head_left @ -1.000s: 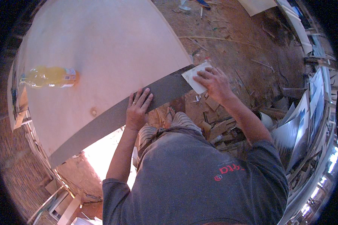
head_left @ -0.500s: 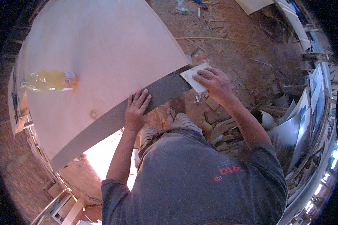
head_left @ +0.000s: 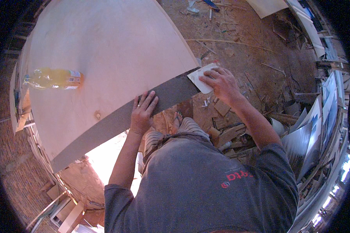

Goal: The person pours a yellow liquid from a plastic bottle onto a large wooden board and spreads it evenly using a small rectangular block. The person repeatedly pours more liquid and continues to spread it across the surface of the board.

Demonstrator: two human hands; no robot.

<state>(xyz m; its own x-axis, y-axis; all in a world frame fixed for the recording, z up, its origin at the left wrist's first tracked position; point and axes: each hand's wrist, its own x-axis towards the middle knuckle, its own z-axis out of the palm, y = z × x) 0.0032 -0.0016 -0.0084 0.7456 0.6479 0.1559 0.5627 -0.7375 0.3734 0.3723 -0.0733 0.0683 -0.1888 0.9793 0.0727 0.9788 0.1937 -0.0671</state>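
Grey strip (head_left: 105,131) lies along board (head_left: 112,58)'s near edge; L hand (head_left: 143,110) flat on it, fingers spread. R hand (head_left: 223,85): fingers bunched on white pad (head_left: 197,80), R end; thumb hidden, can't tell if pinching. Uneven push could skew strip; knock might roll bottle (head_left: 56,79).

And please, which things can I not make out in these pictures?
All in the head view:
Underside of the white pad: hidden by the pad itself.
Dark strip beneath the left hand: covered by that hand.
Far end of the pale board: beyond the top edge.
Bright patch: overexposed.
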